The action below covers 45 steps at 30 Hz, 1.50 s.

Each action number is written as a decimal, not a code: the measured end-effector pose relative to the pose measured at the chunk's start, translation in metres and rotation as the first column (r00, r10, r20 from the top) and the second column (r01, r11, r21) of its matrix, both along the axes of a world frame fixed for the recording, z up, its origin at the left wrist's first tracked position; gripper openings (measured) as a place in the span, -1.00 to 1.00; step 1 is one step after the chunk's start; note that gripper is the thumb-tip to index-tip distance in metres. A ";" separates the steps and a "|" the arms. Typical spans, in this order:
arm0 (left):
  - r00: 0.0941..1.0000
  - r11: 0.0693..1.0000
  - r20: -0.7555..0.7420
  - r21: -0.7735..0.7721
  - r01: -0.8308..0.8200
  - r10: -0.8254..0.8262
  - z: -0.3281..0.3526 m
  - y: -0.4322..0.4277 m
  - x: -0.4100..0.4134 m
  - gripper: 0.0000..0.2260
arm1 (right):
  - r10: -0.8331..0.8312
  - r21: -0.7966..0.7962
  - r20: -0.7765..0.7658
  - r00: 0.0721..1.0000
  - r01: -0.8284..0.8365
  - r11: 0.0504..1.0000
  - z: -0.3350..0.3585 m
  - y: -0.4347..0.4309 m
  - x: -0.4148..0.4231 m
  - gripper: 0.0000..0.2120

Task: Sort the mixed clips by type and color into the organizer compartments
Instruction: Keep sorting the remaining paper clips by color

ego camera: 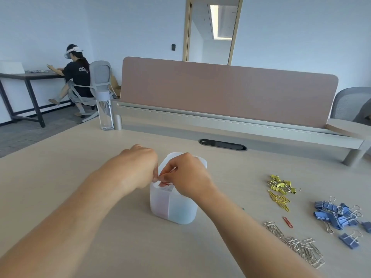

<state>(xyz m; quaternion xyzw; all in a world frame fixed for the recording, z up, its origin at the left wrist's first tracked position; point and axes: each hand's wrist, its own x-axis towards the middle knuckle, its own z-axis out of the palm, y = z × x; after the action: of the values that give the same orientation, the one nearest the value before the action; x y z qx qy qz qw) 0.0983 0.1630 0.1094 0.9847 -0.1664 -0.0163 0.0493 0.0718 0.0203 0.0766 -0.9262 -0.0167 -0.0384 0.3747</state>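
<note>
Our hands meet over the organizer [176,209].
Head view: our right hand [186,175] pinches a red paper clip [168,183] above its near left part. Our left hand [138,167] curls at the same clip, but we cannot tell if it grips. Yellow clips [281,189], blue binder clips [337,214] and silver paper clips [297,243] lie on the table [50,157] to the right.

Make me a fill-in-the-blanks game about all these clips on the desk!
1. The right hand pinches a ____ paper clip over the organizer.
2. The binder clips at the far right are ____.
3. The paper clips heaped closest to the person are ____.
4. The clip pile farthest away holds yellow ____ clips.

Missing words: red, blue, silver, binder.
</note>
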 end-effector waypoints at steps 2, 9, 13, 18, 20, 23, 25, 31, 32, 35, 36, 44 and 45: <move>1.000 1.000 0.017 -0.015 0.020 -0.019 0.002 -0.001 0.000 -0.66 | 0.008 -0.108 0.002 1.000 -0.008 0.994 -0.006 0.004 0.001 -0.90; 0.985 0.878 0.168 -0.465 0.117 -0.043 0.012 -0.028 -0.017 -0.87 | 0.026 -0.012 0.113 0.993 -0.025 1.000 0.030 -0.036 -0.017 -0.85; 0.970 0.741 0.187 -0.628 0.238 -0.153 0.010 -0.070 -0.033 -0.85 | -0.021 -0.004 0.121 0.992 0.022 1.000 0.049 -0.086 -0.045 -0.94; 0.941 0.689 0.134 -0.651 0.319 -0.310 -0.018 -0.133 -0.049 -0.85 | -0.145 -0.022 0.051 0.988 0.146 0.989 0.030 -0.149 -0.077 -0.95; 0.932 0.695 0.055 -0.651 0.306 -0.358 -0.036 -0.154 -0.052 -0.90 | -0.243 -0.043 0.000 0.970 0.243 0.969 0.010 -0.178 -0.088 -0.93; 0.939 0.766 -0.021 -0.584 0.268 -0.345 -0.068 -0.168 -0.051 -0.95 | -0.396 -0.071 -0.098 0.913 0.390 0.918 -0.021 -0.216 -0.105 -0.92; 0.956 0.807 -0.015 -0.541 0.238 -0.292 -0.085 -0.170 -0.049 -0.87 | -0.469 -0.106 -0.128 0.874 0.458 0.882 -0.036 -0.234 -0.114 -0.89; 0.963 0.810 0.046 -0.531 0.249 -0.265 -0.095 -0.165 -0.048 -0.88 | -0.503 -0.141 -0.176 0.846 0.484 0.864 -0.044 -0.237 -0.119 -0.79; 0.955 0.802 0.055 -0.529 0.275 -0.291 -0.096 -0.163 -0.048 -0.90 | -0.501 -0.151 -0.179 0.847 0.480 0.864 -0.044 -0.235 -0.119 -0.79; 0.917 0.761 0.075 -0.533 0.369 -0.392 -0.104 -0.155 -0.049 -0.94 | -0.488 -0.154 -0.197 0.850 0.465 0.872 -0.044 -0.231 -0.118 -0.83; 0.902 0.749 0.070 -0.532 0.395 -0.426 -0.105 -0.153 -0.050 -0.93 | -0.483 -0.148 -0.199 0.853 0.461 0.875 -0.043 -0.231 -0.118 -0.85; 0.825 0.749 -0.032 -0.440 0.495 -0.564 -0.098 -0.138 -0.061 -0.76 | -0.426 -0.149 -0.191 0.885 0.402 0.903 -0.040 -0.225 -0.122 -0.88; 0.827 0.757 -0.049 -0.437 0.486 -0.560 -0.097 -0.136 -0.062 -0.71 | -0.422 -0.149 -0.189 0.887 0.399 0.905 -0.040 -0.225 -0.123 -0.88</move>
<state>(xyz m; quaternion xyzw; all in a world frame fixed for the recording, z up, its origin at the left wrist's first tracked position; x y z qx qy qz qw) 0.0361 0.0267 0.0125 0.8604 -0.4302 -0.0817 0.2607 -0.0511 -0.2046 0.0369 -0.9258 0.2186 -0.0148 0.3079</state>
